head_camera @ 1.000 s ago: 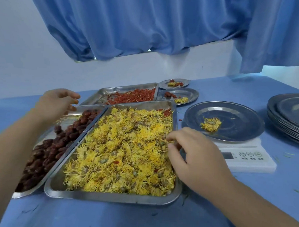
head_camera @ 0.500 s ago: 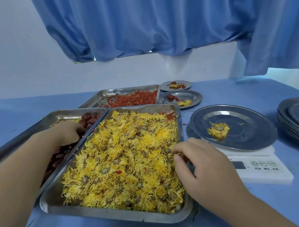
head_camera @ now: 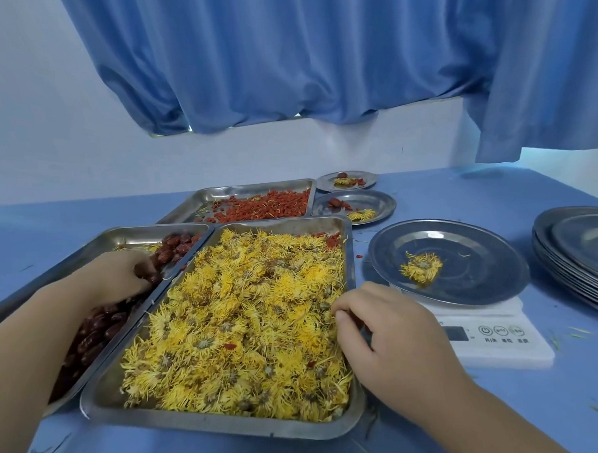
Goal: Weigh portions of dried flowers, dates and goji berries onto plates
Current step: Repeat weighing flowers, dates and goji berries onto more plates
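Left hand (head_camera: pixel 115 279) dropped, grasping glossy dark-red dates (head_camera: pixel 175 249); right hand (head_camera: pixel 381 332) curled at yellow dried flowers (head_camera: pixel 243 314), grip unclear.

Yellow dried flowers (head_camera: pixel 239 314), dark red dates (head_camera: pixel 100 327), orange-red goji berries (head_camera: pixel 266 205), white scale (head_camera: pixel 494 341), seemingly plain blue curtain (head_camera: pixel 283 55).

a blue curtain (head_camera: pixel 300 55) hangs at twelve o'clock before a pale wall (head_camera: pixel 47 134) at ten o'clock, perhaps baring a window sliver (head_camera: pixel 298 115) under its hem.
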`<move>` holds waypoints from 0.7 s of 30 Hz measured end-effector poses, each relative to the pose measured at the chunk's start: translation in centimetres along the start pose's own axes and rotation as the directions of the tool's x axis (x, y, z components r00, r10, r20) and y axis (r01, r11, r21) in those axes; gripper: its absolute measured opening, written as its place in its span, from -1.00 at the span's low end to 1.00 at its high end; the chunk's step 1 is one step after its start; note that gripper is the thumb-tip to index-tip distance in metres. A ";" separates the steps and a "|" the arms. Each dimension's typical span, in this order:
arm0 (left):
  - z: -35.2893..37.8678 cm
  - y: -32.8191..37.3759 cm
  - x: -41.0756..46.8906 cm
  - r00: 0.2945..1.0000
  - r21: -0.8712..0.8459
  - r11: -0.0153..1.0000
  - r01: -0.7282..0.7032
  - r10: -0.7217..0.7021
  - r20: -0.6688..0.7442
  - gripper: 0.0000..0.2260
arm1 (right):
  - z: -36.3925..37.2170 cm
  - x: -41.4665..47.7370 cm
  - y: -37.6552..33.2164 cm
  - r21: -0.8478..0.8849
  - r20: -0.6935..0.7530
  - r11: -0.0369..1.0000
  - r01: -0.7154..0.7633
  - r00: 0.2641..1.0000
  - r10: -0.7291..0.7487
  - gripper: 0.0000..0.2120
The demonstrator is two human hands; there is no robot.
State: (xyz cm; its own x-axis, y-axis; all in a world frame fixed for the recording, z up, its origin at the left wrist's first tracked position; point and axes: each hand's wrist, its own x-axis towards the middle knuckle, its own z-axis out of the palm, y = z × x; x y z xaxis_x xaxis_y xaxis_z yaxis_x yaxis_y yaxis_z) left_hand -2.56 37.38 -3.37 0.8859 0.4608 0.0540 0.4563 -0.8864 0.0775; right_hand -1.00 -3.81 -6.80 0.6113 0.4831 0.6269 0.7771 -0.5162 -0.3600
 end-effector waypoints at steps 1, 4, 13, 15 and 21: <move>-0.1 0.0 -0.3 1.000 -0.039 0.999 0.018 -0.019 -0.020 -0.86 | 0.0 0.0 0.1 0.005 -0.005 1.000 0.000 1.000 0.000 -0.84; -0.9 1.0 -1.2 0.996 -0.215 0.976 0.034 -0.052 -0.079 -0.83 | -0.2 0.0 0.3 0.018 -0.013 1.000 -0.009 1.000 0.009 -0.84; -3.8 11.6 -4.3 0.975 -0.411 0.884 -0.223 0.204 -0.090 -0.92 | -2.0 0.1 1.9 0.346 -0.191 0.926 -0.148 0.956 0.224 -0.82; -3.8 14.9 -4.9 0.958 -0.398 0.872 -0.283 0.278 -0.074 -0.91 | -2.9 0.4 2.3 0.519 -0.196 0.824 -0.228 0.906 0.375 -0.83; -2.9 24.7 -6.4 0.857 -0.278 0.813 -0.512 0.503 -0.109 -0.84 | -5.8 1.3 5.2 0.823 -0.150 0.453 -0.343 0.638 0.755 -0.80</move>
State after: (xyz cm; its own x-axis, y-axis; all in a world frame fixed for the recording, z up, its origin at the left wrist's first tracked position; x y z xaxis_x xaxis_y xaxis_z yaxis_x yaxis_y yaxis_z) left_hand 2.83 12.64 1.07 0.9799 -0.0459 0.1941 -0.1060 -0.9442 0.3120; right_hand 3.03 -10.00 -3.82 0.9545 -0.1877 0.2318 0.2658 0.1828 -0.9465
